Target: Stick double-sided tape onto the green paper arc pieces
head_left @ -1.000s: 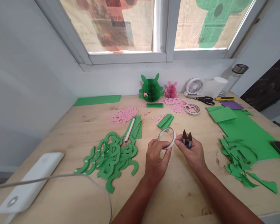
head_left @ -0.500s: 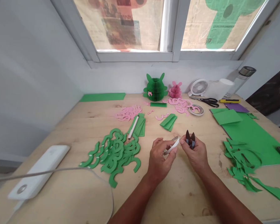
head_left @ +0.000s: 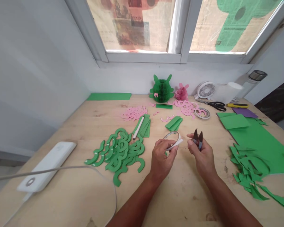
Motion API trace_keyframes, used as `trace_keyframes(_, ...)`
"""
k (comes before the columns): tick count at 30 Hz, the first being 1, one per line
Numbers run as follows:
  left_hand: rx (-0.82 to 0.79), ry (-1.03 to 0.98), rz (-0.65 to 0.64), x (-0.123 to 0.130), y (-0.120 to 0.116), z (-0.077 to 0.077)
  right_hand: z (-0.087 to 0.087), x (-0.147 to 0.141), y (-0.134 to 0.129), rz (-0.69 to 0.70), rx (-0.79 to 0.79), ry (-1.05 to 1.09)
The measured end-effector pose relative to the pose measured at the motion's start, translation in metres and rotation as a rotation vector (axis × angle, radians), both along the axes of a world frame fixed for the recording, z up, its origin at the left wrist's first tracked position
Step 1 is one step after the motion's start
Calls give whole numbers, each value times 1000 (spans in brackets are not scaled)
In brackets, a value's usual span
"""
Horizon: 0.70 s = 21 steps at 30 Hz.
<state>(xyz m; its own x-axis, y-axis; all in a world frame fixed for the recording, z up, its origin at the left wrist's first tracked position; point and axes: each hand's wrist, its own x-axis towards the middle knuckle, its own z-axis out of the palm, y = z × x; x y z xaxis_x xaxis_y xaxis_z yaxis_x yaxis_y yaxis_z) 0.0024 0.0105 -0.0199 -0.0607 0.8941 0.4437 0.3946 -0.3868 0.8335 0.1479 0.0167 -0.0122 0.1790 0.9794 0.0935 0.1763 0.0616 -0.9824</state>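
My left hand (head_left: pixel 162 159) pinches a roll of white tape (head_left: pixel 179 142), whose loose end points toward my other hand. A bit of green paper shows beside the left fingers. Small dark-bladed snips (head_left: pixel 198 139) sit in my right hand (head_left: pixel 203 156), blades up and slightly apart. The two hands do not touch. Curved green paper pieces (head_left: pixel 118 148), some with white tape bits, lie in a heap left of my left hand. Folded green papers (head_left: pixel 174 123) lie just beyond the tape roll.
A white power bank (head_left: pixel 47 165) with a cable is at the left. Green scraps (head_left: pixel 249 170) and green sheets (head_left: pixel 269 145) lie right. Behind are pink pieces (head_left: pixel 134 113), a green paper figure (head_left: pixel 162 90), scissors (head_left: pixel 216 105), a fan (head_left: pixel 206 90) and a pen (head_left: pixel 138 128).
My right hand has drawn slightly away from the tape, widening the gap between the hands. The tape roll has turned, showing its ring. The view has shifted a little left.
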Motion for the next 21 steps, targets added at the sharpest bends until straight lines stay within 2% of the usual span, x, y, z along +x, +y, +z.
trace_keyframes(6, -48, -27, 51, -3, 1, 0, -6, 2, 1, 164, 15, 26)
trace_keyframes(15, -18, -75, 62, -4, -1, 4, -8, 5, 3, 265, -50, -201)
trace_keyframes(21, -22, -83, 74, -3, 0, 2, -7, 1, 3, 294, -36, -199)
